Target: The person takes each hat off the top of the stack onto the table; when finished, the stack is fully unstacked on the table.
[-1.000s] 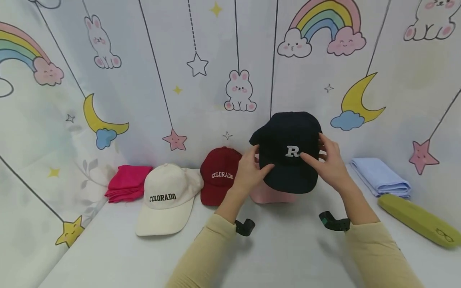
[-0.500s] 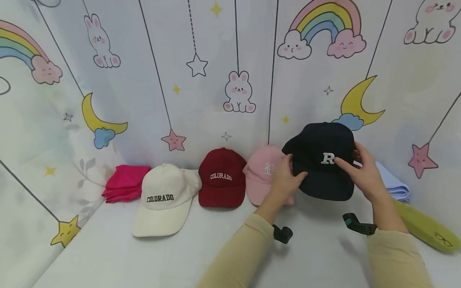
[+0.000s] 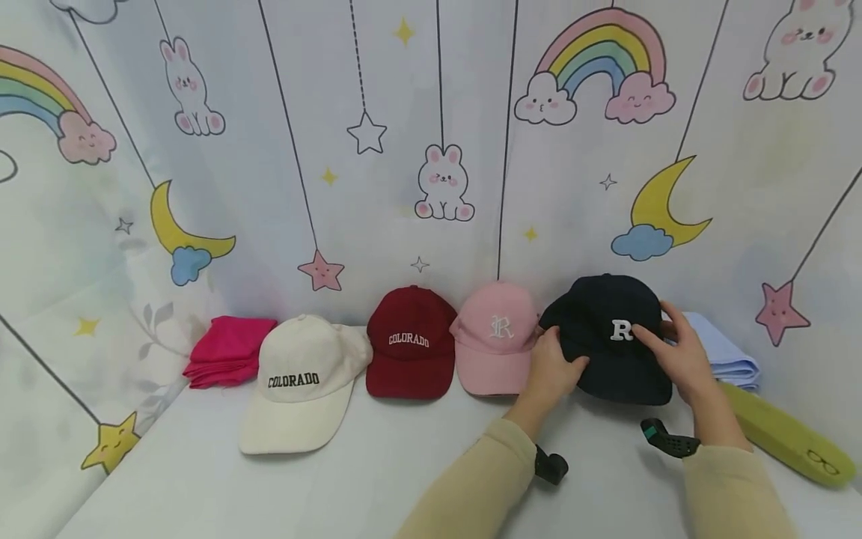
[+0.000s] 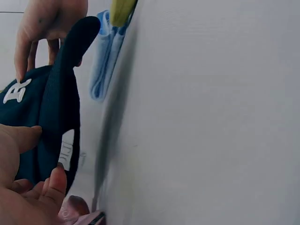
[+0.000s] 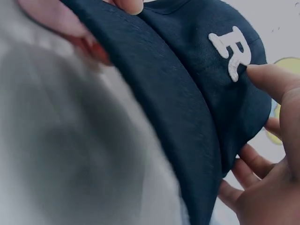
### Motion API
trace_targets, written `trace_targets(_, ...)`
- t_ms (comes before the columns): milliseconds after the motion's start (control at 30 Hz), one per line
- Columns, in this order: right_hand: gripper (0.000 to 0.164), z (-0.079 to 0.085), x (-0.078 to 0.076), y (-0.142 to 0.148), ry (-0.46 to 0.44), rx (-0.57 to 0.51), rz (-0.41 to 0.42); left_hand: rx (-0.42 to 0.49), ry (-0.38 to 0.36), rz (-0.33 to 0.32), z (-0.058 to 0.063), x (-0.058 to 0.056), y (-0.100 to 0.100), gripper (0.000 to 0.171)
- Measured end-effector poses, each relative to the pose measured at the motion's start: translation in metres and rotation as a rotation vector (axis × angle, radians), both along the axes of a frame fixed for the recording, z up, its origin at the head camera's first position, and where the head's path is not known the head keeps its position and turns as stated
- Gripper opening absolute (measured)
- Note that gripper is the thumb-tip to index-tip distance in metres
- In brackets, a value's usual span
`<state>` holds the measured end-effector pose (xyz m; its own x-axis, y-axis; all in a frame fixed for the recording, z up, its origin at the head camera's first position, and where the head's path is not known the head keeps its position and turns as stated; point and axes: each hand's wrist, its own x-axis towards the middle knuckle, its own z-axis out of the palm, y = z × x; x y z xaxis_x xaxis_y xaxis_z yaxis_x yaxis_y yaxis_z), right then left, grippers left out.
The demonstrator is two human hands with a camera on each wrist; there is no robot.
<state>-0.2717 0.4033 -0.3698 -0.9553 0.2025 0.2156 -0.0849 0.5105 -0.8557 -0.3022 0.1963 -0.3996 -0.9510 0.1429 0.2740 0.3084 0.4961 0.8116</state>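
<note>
A navy baseball cap [image 3: 595, 311] with a white letter R is held between both hands, at the right end of a row of caps. My left hand [image 3: 551, 370] grips its left side, thumb on the front and fingers at the lower edge in the left wrist view. Gripping the other side, my right hand [image 3: 683, 355] has its thumb beside the R and its fingers behind the crown [image 5: 243, 108]. The brim sits close over the white table [image 3: 377, 479]. Just left stands a pink cap [image 3: 494, 359], partly overlapped by my left hand.
Farther left are a dark red cap [image 3: 411, 367], a cream cap [image 3: 303, 397] and folded magenta cloth [image 3: 229, 350]. On the right lie folded light blue cloth [image 3: 723, 355] and a yellow-green glasses case [image 3: 784, 434]. A patterned curtain [image 3: 377, 217] rises behind.
Both hands have carried the navy cap rightward from in front of the pink cap, then lowered it toward the table. The pink cap now shows almost fully.
</note>
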Motion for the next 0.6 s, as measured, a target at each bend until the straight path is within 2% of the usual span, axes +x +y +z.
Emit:
trace_targets(133,0.092,-0.012,-0.002,0.002,-0.046,0.021,0.0,-0.077,-0.06,0.006,-0.008,0.003,0.004,0.069)
trace_targets(267,0.096,-0.019,-0.002,0.002,-0.103,0.046,0.023,-0.155,-0.099,-0.017,-0.01,0.005,0.004,0.075)
trace_targets(433,0.108,-0.027,-0.005,0.002,-0.136,0.086,0.052,-0.138,-0.173,-0.101,-0.008,0.007,-0.006,0.082)
trace_targets(600,0.127,-0.034,-0.011,0.0,-0.124,0.182,0.038,-0.096,-0.163,-0.156,0.0,0.009,-0.026,0.082)
